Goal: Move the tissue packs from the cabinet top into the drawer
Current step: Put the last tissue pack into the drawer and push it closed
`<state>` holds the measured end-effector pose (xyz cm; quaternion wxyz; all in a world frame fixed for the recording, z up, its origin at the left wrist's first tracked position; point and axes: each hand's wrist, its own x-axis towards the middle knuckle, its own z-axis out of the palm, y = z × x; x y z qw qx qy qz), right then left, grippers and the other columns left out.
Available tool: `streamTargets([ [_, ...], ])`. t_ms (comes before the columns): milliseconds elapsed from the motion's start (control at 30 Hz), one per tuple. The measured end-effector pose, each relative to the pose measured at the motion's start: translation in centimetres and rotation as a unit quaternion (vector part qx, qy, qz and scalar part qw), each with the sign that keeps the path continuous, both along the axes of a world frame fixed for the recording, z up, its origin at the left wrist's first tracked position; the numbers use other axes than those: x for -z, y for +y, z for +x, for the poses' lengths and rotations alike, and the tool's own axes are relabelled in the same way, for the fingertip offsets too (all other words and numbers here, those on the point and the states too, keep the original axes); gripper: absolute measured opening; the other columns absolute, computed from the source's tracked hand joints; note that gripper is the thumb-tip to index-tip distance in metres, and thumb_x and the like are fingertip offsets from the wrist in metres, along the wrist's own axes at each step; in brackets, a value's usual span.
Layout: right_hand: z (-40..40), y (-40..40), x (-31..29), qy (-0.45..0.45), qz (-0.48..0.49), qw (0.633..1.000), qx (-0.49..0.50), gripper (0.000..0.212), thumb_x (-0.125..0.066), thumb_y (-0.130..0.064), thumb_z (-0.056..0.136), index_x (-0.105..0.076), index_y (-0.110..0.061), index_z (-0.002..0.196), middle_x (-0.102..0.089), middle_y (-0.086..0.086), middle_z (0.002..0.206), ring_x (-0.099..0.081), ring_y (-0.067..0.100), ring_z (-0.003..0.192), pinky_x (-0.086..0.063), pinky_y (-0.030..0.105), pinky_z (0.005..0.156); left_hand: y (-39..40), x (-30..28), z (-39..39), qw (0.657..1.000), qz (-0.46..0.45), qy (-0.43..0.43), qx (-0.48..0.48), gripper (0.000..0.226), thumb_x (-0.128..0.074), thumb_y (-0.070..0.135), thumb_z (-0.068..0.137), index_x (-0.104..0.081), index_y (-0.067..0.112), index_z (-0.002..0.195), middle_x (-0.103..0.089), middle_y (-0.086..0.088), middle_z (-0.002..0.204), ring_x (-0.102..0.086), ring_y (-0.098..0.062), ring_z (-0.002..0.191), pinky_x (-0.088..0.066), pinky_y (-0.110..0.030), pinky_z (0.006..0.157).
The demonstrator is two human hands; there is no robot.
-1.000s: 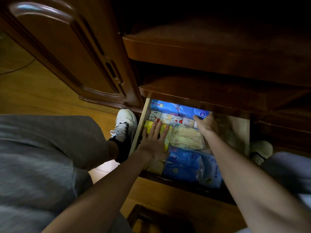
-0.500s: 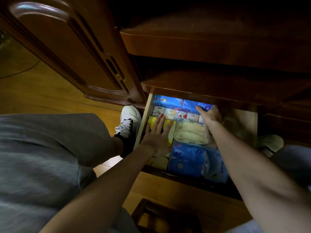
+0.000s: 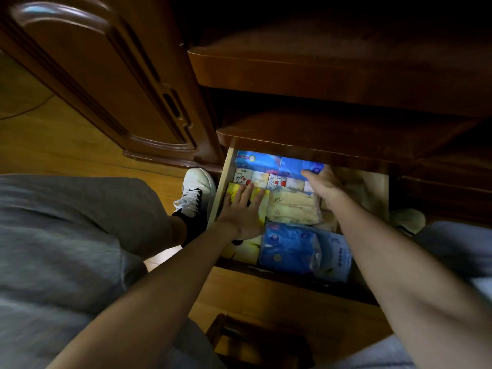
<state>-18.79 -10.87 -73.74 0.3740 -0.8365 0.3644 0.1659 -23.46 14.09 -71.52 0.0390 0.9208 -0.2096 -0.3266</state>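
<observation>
In the open drawer (image 3: 223,179) we press our left hand (image 3: 243,211) flat, fingers spread, on the yellow tissue pack (image 3: 259,202) at its left side, while our right hand (image 3: 323,185) curls its fingers against the far blue tissue pack (image 3: 295,166), its grip hidden from us.

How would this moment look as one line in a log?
left hand flat on yellow pack | right hand at blue pack | drawer open, nearly full
</observation>
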Motion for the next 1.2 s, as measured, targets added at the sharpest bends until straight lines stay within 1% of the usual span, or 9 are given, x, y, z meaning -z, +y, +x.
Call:
streamTargets([
  [100, -2.0, 0.3, -1.6, -0.039, 0.037, 0.998, -0.046, 0.077, -0.070, -0.042, 0.088, -0.034, -0.015, 0.151, -0.045, 0.012, 0.151, -0.046, 0.036, 0.137, -0.039, 0.052, 0.111, 0.4, -1.0, 0.2, 0.998, -0.051, -0.008, -0.020, 0.102, -0.053, 0.072, 0.084, 0.001, 0.031, 0.160, 0.019, -0.002, 0.168, 0.017, -0.025, 0.154, -0.004, -0.057, 0.122],
  [233, -5.9, -0.1, -4.4, -0.051, 0.012, 0.987, -0.151, 0.063, -0.073, -0.030, 0.090, -0.047, -0.014, 0.146, -0.058, 0.011, 0.141, -0.057, 0.031, 0.125, -0.046, 0.039, 0.105, 1.6, -2.2, -1.0, 0.990, -0.117, -0.058, 0.047, 0.091, -0.054, 0.073, 0.085, -0.024, 0.026, 0.157, -0.009, -0.005, 0.168, -0.007, -0.027, 0.154, -0.014, -0.051, 0.123],
  [333, -9.1, -1.0, -7.1, -0.010, 0.028, 0.965, -0.261, 0.053, -0.069, -0.032, 0.094, -0.052, -0.018, 0.143, -0.060, 0.007, 0.139, -0.060, 0.022, 0.121, -0.048, 0.037, 0.103, 1.9, -4.1, -2.1, 0.989, -0.112, -0.022, 0.091, 0.083, -0.059, 0.079, 0.075, -0.052, 0.029, 0.140, -0.051, 0.000, 0.145, -0.039, -0.022, 0.138, -0.037, -0.043, 0.111],
  [400, -11.7, -1.6, -9.1, 0.016, 0.014, 0.947, -0.322, 0.046, -0.065, -0.040, 0.096, -0.056, -0.023, 0.138, -0.063, 0.001, 0.135, -0.060, 0.014, 0.115, -0.049, 0.035, 0.100, 2.0, -5.6, -3.2, 0.989, -0.069, 0.031, 0.126, 0.074, -0.062, 0.083, 0.068, -0.062, 0.035, 0.124, -0.063, 0.006, 0.128, -0.052, -0.018, 0.123, -0.048, -0.039, 0.098],
  [500, -16.3, -2.0, -11.6, 0.055, -0.020, 0.926, -0.373, 0.048, -0.067, -0.062, 0.085, -0.062, -0.034, 0.123, -0.067, -0.013, 0.115, -0.063, 0.007, 0.099, -0.053, 0.030, 0.084, 2.2, -7.1, -5.3, 0.980, -0.003, 0.063, 0.191, 0.066, -0.069, 0.078, 0.065, -0.060, 0.034, 0.113, -0.067, 0.007, 0.118, -0.061, -0.018, 0.110, -0.053, -0.037, 0.089],
  [567, -19.2, -2.0, -12.1, 0.093, -0.046, 0.907, -0.408, 0.056, -0.069, -0.072, 0.072, -0.064, -0.037, 0.116, -0.068, -0.015, 0.107, -0.064, 0.006, 0.094, -0.054, 0.029, 0.082, 2.6, -7.3, -6.6, 0.978, 0.023, 0.054, 0.201, 0.052, -0.076, 0.057, 0.076, -0.060, 0.030, 0.117, -0.065, 0.003, 0.122, -0.062, -0.022, 0.110, -0.052, -0.037, 0.088],
  [667, -22.7, -1.8, -10.8, 0.134, -0.089, 0.873, -0.461, 0.050, -0.074, -0.061, 0.077, -0.064, -0.035, 0.119, -0.067, -0.010, 0.115, -0.062, 0.009, 0.099, -0.050, 0.028, 0.078, 2.8, -7.1, -8.0, 0.977, 0.054, 0.001, 0.207, 0.047, -0.079, 0.032, 0.080, -0.061, 0.023, 0.123, -0.064, -0.002, 0.124, -0.062, -0.026, 0.110, -0.049, -0.036, 0.084],
  [933, -22.1, 0.0, -8.5, 0.108, -0.229, 0.797, -0.548, 0.034, -0.074, -0.035, 0.087, -0.065, -0.027, 0.118, -0.068, 0.004, 0.118, -0.063, 0.026, 0.108, -0.045, 0.034, 0.080, 2.7, -6.7, -8.3, 0.972, 0.056, -0.037, 0.226, 0.041, -0.071, 0.025, 0.083, -0.067, 0.020, 0.124, -0.068, -0.006, 0.123, -0.064, -0.030, 0.110, -0.054, -0.040, 0.091],
  [1200, -19.4, -1.4, -9.7, 0.048, -0.264, 0.818, -0.509, 0.025, -0.073, -0.041, 0.083, -0.068, -0.034, 0.106, -0.069, -0.004, 0.104, -0.065, 0.021, 0.096, -0.036, 0.031, 0.068, 3.2, -7.8, -4.9, 0.977, 0.027, -0.117, 0.175, 0.042, -0.071, 0.037, 0.083, -0.067, 0.033, 0.125, -0.070, -0.001, 0.119, -0.066, -0.026, 0.108, -0.049, -0.031, 0.080],
])
